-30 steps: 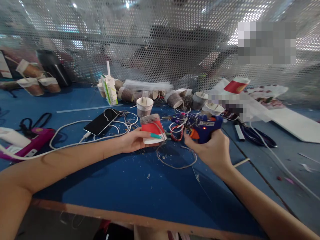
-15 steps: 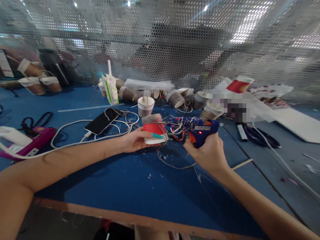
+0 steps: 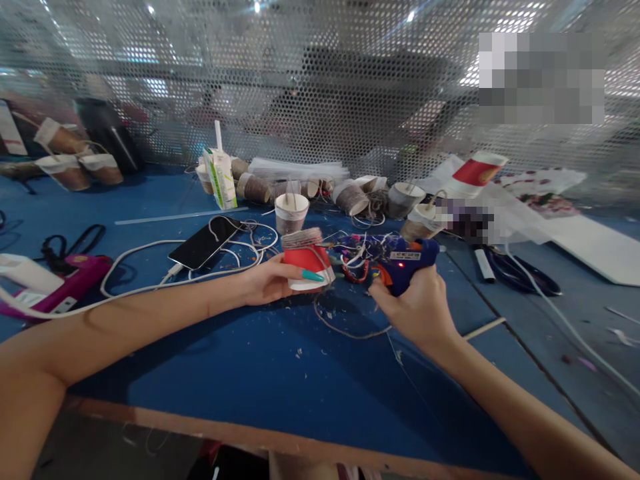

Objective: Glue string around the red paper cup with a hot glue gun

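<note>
My left hand (image 3: 273, 279) is closed around a red and white paper cup (image 3: 306, 265), which lies tilted with its base end up. Grey-brown twine (image 3: 303, 238) is wound round that upper end, and a loose length of it trails over the table. In my right hand (image 3: 417, 303) is a blue hot glue gun (image 3: 407, 261) with an orange trigger and a lit red light. Its nozzle points left, close to the cup's side; whether it touches, I cannot tell. Glue strands cling to the gun's front. Some fingertips of both hands are hidden.
Beyond the cup stands a twine-wrapped cup (image 3: 291, 212). Behind it are a drink carton (image 3: 220, 179) and several other wrapped cups. At left lie a phone (image 3: 205, 241) with a white cable and a magenta power strip (image 3: 75, 288). Dark blue scissor-like handles (image 3: 525, 272) lie at right.
The cup in my left hand has tipped very slightly, and the glue gun has barely shifted. Everything else on the table stays in place.
</note>
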Available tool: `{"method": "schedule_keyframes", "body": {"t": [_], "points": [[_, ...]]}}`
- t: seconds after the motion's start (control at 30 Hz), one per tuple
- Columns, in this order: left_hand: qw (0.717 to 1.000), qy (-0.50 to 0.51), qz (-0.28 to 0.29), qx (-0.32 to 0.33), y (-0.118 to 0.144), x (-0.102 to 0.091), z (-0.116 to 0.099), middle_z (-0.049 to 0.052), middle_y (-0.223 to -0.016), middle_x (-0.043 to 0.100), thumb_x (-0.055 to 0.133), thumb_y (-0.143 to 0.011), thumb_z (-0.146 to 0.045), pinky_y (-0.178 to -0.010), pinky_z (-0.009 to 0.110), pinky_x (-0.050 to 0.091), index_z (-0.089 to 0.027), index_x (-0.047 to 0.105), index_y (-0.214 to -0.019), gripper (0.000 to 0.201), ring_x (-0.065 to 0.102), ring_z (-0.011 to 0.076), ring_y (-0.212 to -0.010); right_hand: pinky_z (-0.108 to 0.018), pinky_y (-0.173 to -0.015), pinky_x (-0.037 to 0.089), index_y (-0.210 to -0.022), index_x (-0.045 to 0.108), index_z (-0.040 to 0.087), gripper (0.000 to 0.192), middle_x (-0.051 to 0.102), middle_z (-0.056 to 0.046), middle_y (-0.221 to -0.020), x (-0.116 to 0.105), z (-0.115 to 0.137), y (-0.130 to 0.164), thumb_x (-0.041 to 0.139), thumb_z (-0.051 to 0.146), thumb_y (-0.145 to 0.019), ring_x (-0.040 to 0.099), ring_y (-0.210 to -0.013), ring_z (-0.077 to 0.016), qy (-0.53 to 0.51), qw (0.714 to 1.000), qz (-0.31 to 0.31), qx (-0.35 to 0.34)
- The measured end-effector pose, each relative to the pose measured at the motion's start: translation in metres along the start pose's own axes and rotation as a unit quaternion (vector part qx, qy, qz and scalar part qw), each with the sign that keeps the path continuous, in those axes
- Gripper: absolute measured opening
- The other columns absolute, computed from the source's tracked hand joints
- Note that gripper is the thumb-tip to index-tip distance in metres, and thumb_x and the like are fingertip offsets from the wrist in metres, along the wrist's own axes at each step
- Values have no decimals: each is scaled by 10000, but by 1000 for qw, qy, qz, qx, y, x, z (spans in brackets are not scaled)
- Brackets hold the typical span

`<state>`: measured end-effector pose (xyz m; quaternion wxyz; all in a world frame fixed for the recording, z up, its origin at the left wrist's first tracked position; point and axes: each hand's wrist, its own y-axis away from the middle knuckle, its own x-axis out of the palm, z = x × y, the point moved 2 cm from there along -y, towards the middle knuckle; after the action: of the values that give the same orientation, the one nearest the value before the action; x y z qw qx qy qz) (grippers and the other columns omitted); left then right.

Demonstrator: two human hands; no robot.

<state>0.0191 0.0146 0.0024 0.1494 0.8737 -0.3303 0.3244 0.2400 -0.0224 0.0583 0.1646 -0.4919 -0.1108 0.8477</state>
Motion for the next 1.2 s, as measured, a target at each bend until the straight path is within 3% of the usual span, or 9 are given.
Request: {"method": "schedule_keyframes", "body": {"t": [0.17,0.5,0.83,1.03,1.2], "points": [[1000,-13,10,15,1,1,0,97,-1022,767,894,-580,-200,-1051,422,460,-140,690,-1082,545,707,246,-1018,-450,-721,538,-851,451,241,319,648,-123,-814,0,2,2,521,426,-601,659,-779,-314,-30,1000,-3,-1],[999,-4,-40,24,-2,1,2,39,-913,772,880,-545,-73,-1019,359,485,-133,696,-980,476,726,182,-890,-442,-703,545,-835,439,242,299,648,-123,-800,0,-1,1,552,387,-599,664,-787,-317,-46,999,-17,-16],[1000,7,-5,22,0,5,1,42,-919,790,940,-504,-160,-907,272,546,-145,694,-1058,606,746,161,-866,-413,-590,518,-713,349,282,273,547,-59,-655,1,-6,-2,577,395,-613,601,-648,-269,-81,992,-53,-86],[1000,0,-13,22,0,6,2,17,-870,789,935,-505,-136,-830,219,563,-130,715,-973,518,743,127,-817,-392,-578,504,-713,344,284,272,527,-43,-635,1,-6,-2,581,375,-617,590,-644,-255,-88,991,-57,-87],[999,-12,-10,31,0,7,0,12,-842,780,906,-535,-123,-877,256,554,-137,717,-969,473,737,138,-819,-403,-585,499,-732,344,279,288,518,-40,-631,0,-6,-3,581,364,-593,600,-642,-264,-81,995,-42,-50]]}}
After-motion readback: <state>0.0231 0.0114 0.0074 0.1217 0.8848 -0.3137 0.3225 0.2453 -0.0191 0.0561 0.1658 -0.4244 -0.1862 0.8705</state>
